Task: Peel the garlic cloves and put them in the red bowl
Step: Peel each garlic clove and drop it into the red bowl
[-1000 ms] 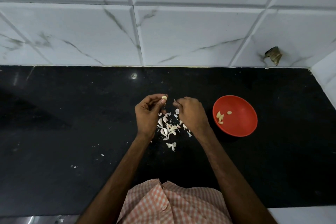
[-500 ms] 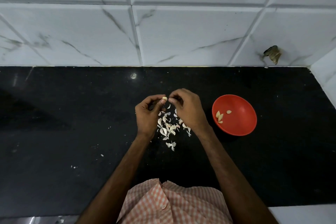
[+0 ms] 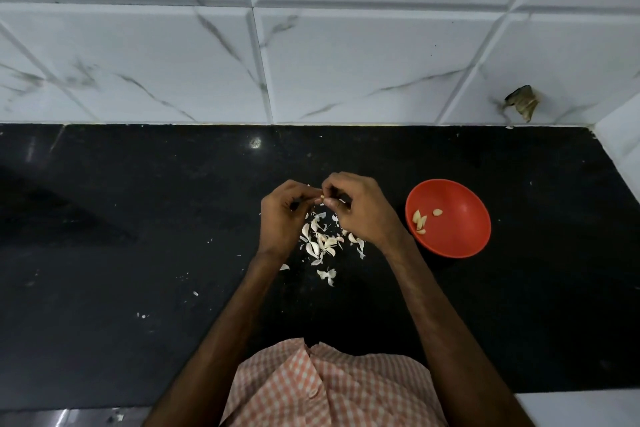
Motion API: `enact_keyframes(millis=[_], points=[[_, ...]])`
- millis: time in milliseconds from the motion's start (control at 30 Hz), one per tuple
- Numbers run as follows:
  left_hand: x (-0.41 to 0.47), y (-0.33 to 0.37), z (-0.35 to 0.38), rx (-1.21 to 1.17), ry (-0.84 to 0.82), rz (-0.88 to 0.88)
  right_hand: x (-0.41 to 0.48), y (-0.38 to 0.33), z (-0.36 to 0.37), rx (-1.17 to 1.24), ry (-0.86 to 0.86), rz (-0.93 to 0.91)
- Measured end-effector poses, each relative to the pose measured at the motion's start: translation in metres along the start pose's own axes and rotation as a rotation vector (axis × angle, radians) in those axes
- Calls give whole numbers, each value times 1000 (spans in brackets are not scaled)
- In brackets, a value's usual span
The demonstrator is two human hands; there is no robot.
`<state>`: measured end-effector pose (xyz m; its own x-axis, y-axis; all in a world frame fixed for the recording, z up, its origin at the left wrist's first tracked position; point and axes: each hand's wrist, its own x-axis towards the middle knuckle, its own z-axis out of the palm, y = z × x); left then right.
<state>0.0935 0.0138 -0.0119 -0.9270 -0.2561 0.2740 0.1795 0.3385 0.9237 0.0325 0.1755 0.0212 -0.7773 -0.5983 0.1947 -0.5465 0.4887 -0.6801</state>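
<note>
Head view: left hand (image 3: 282, 218) and right hand (image 3: 363, 211) meet above the black stone counter (image 3: 138, 236), fingers curled, both pinching one small pale garlic clove (image 3: 322, 198). Papery white skins (image 3: 320, 243) lie scattered beneath. Just right, the round red plastic bowl (image 3: 460, 232) holds peeled cloves (image 3: 419, 218).

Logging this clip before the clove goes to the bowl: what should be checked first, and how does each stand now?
1. Grip: garlic clove pinched between left hand and right hand: ok.
2. Clove fully peeled: cannot tell, fingers hide most of it.
3. The red bowl upright, beside the right hand: ok.
4. The counter between right hand and bowl bare: ok.
5. The peels on the counter, none seen in the bowl: ok.
</note>
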Motion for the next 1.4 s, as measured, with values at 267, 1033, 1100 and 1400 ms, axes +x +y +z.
enact_keyframes(millis=[267, 1033, 1100, 1400], points=[[4, -2, -3, -12, -58, -128, 0, 1, 2, 169, 8, 97], [0, 10, 1, -437, -54, -331, -2, -1, 5, 273, 32, 77], [1, 8, 0, -426, -62, -336, 0, -2, 3, 326, 70, 105], [6, 6, -5, -382, -210, -339, 3, -3, -6, 296, -16, 81]])
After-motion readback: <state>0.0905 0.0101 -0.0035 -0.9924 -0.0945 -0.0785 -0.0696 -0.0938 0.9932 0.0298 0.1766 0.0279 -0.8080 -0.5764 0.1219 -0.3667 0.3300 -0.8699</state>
